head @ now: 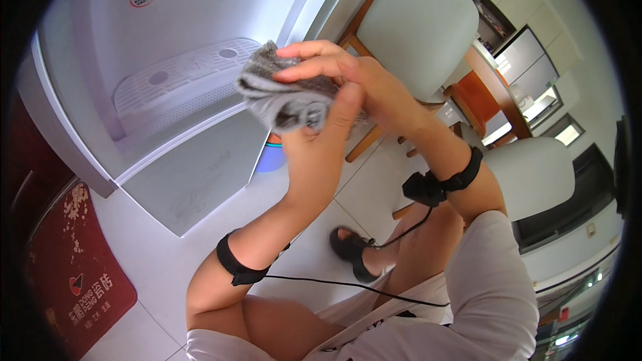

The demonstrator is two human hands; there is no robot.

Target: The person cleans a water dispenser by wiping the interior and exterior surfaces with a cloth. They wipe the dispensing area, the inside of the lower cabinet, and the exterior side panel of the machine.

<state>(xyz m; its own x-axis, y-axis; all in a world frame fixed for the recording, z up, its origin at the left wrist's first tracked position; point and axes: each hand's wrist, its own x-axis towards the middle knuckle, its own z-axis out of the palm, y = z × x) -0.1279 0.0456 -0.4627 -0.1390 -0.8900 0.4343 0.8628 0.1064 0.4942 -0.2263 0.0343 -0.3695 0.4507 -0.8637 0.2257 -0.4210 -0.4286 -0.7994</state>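
Note:
Both hands meet around a folded grey cloth (296, 93). My left hand (313, 135) supports it from below, its thumb up along the cloth's right side. My right hand (333, 67) lies over the top with fingers extended across it. Behind the cloth stands a white water dispenser, its bay holding a slotted drip tray (193, 72) with two round recesses. The dispenser's grey lower front panel (200, 175) is below. Parts of the palms are hidden by the cloth and fingers.
A blue bucket (271, 158) stands on the tiled floor beside the dispenser. Chairs with pale seats (421, 25) and a table are at the right. A red mat (85, 281) lies at lower left. A black cable (351, 284) runs between my arm straps.

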